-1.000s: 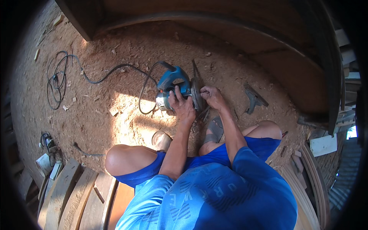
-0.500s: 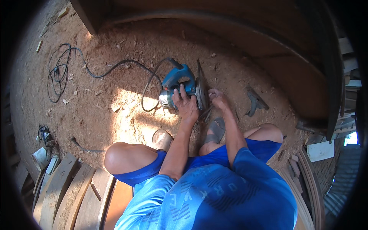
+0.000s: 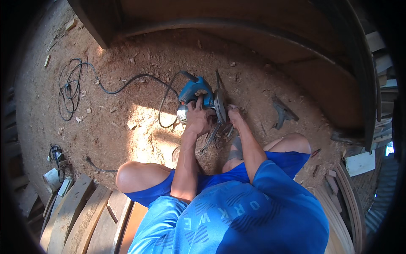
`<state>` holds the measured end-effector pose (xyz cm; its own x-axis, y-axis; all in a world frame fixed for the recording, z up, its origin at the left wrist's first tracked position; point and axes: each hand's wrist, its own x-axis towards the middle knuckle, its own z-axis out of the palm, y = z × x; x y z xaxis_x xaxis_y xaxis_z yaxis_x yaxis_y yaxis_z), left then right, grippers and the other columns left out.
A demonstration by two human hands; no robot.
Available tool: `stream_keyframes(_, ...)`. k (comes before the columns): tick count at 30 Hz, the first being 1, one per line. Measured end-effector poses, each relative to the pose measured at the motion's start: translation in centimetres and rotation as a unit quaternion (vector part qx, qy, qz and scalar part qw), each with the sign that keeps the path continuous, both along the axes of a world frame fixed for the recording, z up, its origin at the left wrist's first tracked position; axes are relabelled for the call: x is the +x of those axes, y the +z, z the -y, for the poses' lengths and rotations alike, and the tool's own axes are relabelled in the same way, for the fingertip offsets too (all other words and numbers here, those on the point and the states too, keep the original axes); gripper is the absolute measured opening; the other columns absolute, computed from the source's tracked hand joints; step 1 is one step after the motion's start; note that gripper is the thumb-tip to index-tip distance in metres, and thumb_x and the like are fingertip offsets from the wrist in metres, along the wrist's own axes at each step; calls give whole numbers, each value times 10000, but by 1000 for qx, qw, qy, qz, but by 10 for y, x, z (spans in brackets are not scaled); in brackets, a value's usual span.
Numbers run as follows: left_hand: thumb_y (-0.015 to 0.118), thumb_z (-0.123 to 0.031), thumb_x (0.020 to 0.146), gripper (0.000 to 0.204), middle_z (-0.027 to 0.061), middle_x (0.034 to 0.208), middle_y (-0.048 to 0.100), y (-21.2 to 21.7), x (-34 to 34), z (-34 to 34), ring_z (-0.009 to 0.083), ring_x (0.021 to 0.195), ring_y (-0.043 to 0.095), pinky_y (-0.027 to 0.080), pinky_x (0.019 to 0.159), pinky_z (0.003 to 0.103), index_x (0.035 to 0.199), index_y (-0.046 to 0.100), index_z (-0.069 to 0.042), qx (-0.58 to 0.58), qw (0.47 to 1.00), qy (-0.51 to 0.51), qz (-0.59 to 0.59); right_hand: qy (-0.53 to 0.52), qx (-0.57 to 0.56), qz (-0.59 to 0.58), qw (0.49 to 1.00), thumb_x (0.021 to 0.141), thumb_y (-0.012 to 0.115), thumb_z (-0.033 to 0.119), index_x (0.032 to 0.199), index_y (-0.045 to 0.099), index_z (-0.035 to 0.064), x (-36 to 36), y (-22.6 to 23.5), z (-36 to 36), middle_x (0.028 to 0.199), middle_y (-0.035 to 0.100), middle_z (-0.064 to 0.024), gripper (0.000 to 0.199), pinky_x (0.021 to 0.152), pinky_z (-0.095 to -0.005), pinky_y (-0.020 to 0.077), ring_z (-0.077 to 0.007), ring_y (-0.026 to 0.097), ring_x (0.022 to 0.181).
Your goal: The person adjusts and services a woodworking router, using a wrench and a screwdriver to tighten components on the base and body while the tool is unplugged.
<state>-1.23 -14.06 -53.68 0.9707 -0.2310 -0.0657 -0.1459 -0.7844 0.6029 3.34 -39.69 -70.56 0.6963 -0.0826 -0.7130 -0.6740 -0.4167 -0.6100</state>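
Note:
A blue circular saw (image 3: 196,91) stands on its side on the dirt floor in front of me, its black cord running off to the left. My left hand (image 3: 198,120) is closed around the lower part of the saw's body, beside the silver motor end. Against the saw's flat right side is my right hand (image 3: 234,113), fingers curled; what they hold, if anything, is hidden. A thin dark metal piece (image 3: 210,139) sticks out below the saw toward my feet.
A coiled cable (image 3: 69,91) lies at the left. Right of the saw rests a grey angled piece (image 3: 282,113). Dark wooden furniture (image 3: 270,38) arches across the far side. Planks (image 3: 80,216) are stacked at the near left, and wood chips are scattered over the floor.
My left hand has shifted left and wrapped lower around the saw's body. The right hand has moved slightly left and closed more. The thin metal piece now shows below the saw.

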Motion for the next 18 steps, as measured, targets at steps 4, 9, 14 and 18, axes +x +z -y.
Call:
stream_keyframes(4,711,-251,810,296,233,1375,571,57,29,-44,435,1259,521,436,1051,475,1077,737,-125,-293,899,242,-218,-14,5,31,999,998,449,200,1278,641,-5,0,-11,11,1283,657,-222,397,974,-399,481,-342,622,1162)
stream_keyframes(9,787,-290,822,539,235,1142,678,36,43,-49,406,1072,647,506,953,473,1240,590,-12,-155,953,249,78,-19,-28,51,998,984,449,182,1199,660,11,-4,14,-15,1197,680,-203,346,923,-399,491,-321,649,1090)
stream_keyframes(14,796,-243,855,436,185,982,710,4,50,-42,338,928,703,535,828,430,1166,562,-44,-264,906,330,14,11,6,11,1000,992,470,191,1195,648,2,4,51,-26,1175,671,-171,329,893,-390,492,-266,631,1051)
stream_keyframes(18,769,-318,907,446,130,939,675,0,50,-53,182,878,650,523,785,365,1175,548,-37,-380,837,395,1,-58,52,112,991,1018,522,218,1095,685,-24,25,79,-23,972,675,-57,302,765,-330,488,-147,573,855)
